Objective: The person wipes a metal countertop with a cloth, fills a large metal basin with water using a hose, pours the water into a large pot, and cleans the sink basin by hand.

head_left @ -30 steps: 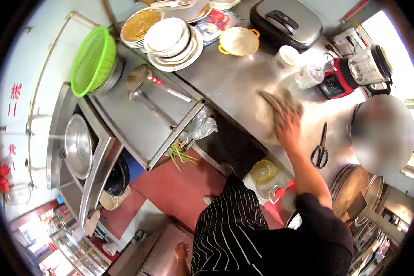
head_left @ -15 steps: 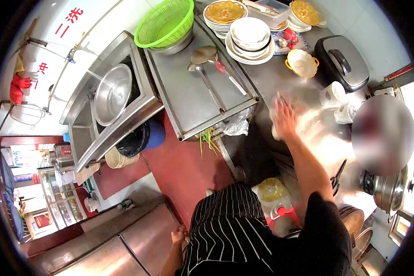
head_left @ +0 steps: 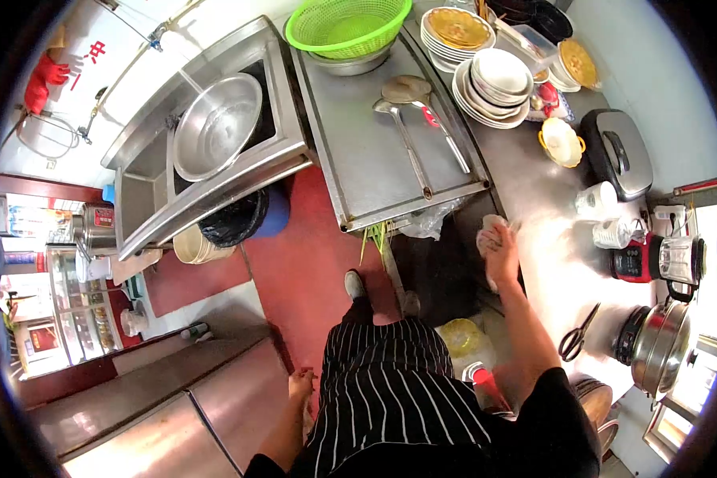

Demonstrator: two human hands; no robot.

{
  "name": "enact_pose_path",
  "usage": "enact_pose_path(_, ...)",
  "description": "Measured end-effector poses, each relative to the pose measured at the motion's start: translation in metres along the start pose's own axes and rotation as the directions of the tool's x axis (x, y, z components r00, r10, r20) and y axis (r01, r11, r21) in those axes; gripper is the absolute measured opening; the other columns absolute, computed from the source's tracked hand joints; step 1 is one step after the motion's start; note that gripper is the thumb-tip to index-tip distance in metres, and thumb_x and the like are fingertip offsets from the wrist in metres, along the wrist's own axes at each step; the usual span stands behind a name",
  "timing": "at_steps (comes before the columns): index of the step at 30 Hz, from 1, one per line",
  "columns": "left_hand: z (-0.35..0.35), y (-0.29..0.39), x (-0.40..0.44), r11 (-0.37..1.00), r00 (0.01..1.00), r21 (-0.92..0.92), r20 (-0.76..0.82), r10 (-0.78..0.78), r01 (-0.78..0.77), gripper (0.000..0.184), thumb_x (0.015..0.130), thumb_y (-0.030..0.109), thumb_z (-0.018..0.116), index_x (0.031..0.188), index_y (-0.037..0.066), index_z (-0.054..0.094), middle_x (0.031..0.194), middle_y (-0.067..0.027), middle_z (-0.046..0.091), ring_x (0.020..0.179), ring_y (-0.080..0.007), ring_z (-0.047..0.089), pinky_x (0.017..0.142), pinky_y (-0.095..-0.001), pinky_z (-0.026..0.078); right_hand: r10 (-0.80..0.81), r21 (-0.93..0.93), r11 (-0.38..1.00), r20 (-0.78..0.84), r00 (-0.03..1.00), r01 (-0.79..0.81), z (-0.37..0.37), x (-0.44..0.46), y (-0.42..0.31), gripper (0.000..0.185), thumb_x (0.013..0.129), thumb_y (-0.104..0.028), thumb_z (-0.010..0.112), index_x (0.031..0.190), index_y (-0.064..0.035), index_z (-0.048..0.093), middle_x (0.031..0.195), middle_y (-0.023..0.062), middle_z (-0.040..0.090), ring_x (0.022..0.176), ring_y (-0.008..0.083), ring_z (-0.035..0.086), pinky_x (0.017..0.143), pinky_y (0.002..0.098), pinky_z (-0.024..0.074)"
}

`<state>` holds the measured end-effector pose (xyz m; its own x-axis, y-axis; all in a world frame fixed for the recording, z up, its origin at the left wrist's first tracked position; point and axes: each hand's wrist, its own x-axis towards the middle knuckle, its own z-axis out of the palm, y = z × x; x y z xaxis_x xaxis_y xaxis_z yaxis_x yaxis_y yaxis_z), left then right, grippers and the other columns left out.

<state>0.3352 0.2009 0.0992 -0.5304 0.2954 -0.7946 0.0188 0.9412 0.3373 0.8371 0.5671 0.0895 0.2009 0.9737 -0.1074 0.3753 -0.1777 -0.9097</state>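
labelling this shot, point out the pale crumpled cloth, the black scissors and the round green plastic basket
Pale crumpled cloth [head_left: 485, 230], head view: left part.
Black scissors [head_left: 584, 328], head view: near the pivot.
Round green plastic basket [head_left: 350, 48], head view: near side.

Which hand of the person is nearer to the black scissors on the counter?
Right. The right hand holds a cloth at the counter's edge, left of the scissors; the left hand is farther, beyond the striped apron.

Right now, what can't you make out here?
In the head view:
Left hand: too small to tell whether it grips anything.
Electric griddle: inside hidden by its closed lid.
Wooden chopping board: partly behind the right sleeve.
Rag: partly covered by the right hand.
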Motion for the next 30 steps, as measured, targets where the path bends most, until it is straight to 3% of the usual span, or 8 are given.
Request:
enact_pose_path(1, -0.005, 0.004, 0.007, 0.999, 0.997, -0.036, 0.077, -0.019, 0.022, 0.033, 0.094, 0.023, 0.059, 0.116, -0.001, 0.066, 0.089, -0.0119, 0.074, 0.059, -0.0177, 0.065, 0.054, -0.0323, 0.054, 0.028, 0.315, 0.948, 0.036, 0.999, -0.038, 0.02, -0.001, -0.018, 0.054, 0.077, 0.003, 0.072, 0.128, -0.01, 0.057, 0.128, 0.0126, 0.055, 0.114, 0.0282, 0.061, 0.096, 0.0433, 0.0504)
enact_pose_path(5, -0.034, 0.038, 0.045, 0.97, 0.973, 0.195, 0.207, 0.102, -0.143, 0.032, 0.094, 0.02, 0.059, 0.118, 0.0, 0.066, 0.092, -0.0112, 0.074, 0.062, -0.0169, 0.065, 0.053, -0.0318, 0.054, -0.154, -0.173, 0.971, 0.072, 0.985, 0.165, 0.111, 0.006, -0.168, 0.059, 0.073, 0.009, 0.068, 0.129, -0.0066, 0.055, 0.121, 0.0155, 0.056, 0.116, 0.0348, 0.056, 0.101, 0.0377, 0.0474)
enact_pose_path(11, -0.084, 0.053, 0.091, 0.993, 0.995, -0.121, 0.094, 0.016, -0.004, 0.029, 0.097, 0.02, 0.057, 0.117, 0.001, 0.065, 0.094, -0.0125, 0.073, 0.068, -0.0191, 0.066, 0.057, -0.0316, 0.055, -0.13, -0.776, 0.472, 0.407, 0.904, 0.418, 0.26, 0.05, -0.138, 0.068, 0.093, -0.025, 0.057, 0.153, -0.0117, 0.029, 0.155, 0.0198, 0.031, 0.145, 0.0421, 0.024, 0.115, 0.0596, 0.0241)
enact_pose_path(16, -0.109, -0.005, 0.086, 0.953, 0.969, -0.19, 0.125, -0.215, 0.236, 0.031, 0.098, 0.02, 0.055, 0.121, 0.001, 0.062, 0.093, -0.0125, 0.072, 0.066, -0.0188, 0.064, 0.054, -0.0316, 0.052, 0.024, -0.807, 0.515, 0.351, 0.936, 0.29, 0.338, 0.18, -0.177, 0.064, 0.096, -0.023, 0.051, 0.155, -0.0143, 0.028, 0.156, 0.0184, 0.032, 0.142, 0.0442, 0.032, 0.111, 0.0587, 0.0319)
enact_pose_path(21, -0.124, -0.04, 0.085, 0.86, 0.914, -0.31, 0.152, -0.375, 0.405, 0.032, 0.098, 0.019, 0.054, 0.124, 0.0, 0.06, 0.096, -0.0146, 0.07, 0.07, -0.0198, 0.065, 0.052, -0.0311, 0.05, 0.065, -0.434, 0.901, 0.135, 0.989, 0.0, 0.415, 0.267, -0.209, 0.052, 0.095, -0.027, 0.054, 0.145, -0.0174, 0.046, 0.138, 0.0208, 0.054, 0.124, 0.0354, 0.055, 0.105, 0.0429, 0.044)
enact_pose_path(23, -0.128, -0.032, 0.084, 0.894, 0.919, -0.217, 0.143, -0.368, 0.392, 0.033, 0.098, 0.02, 0.055, 0.123, 0.0, 0.06, 0.098, -0.0149, 0.07, 0.07, -0.0192, 0.065, 0.051, -0.0312, 0.05, -0.081, -0.163, 0.981, 0.168, 0.982, 0.108, 0.449, 0.265, -0.232, 0.04, 0.092, -0.023, 0.056, 0.132, -0.0154, 0.058, 0.124, 0.018, 0.062, 0.109, 0.0341, 0.062, 0.097, 0.0424, 0.0476)
enact_pose_path(28, -0.125, -0.022, 0.125, 0.895, 0.945, -0.308, 0.152, -0.288, 0.322, 0.032, 0.098, 0.023, 0.056, 0.121, 0.001, 0.062, 0.094, -0.0126, 0.072, 0.06, -0.0162, 0.06, 0.05, -0.0305, 0.049, -0.485, -0.566, 0.554, 0.376, 0.79, 0.61, 0.502, 0.166, -0.259, 0.03, 0.08, -0.011, 0.061, 0.101, -0.0293, 0.072, 0.11, 0.0064, 0.065, 0.115, 0.0312, 0.053, 0.106, 0.0474, 0.0346)
enact_pose_path(30, -0.125, -0.009, 0.134, 0.901, 0.951, -0.309, 0.154, -0.268, 0.304, 0.032, 0.097, 0.024, 0.056, 0.12, 0.002, 0.063, 0.093, -0.0121, 0.072, 0.057, -0.0154, 0.059, 0.05, -0.0299, 0.049, -0.579, -0.234, 0.524, 0.608, 0.544, 0.819, 0.509, 0.15, -0.249, 0.028, 0.082, -0.015, 0.064, 0.103, -0.0316, 0.073, 0.115, 0.0036, 0.061, 0.124, 0.0347, 0.048, 0.105, 0.0497, 0.0376)
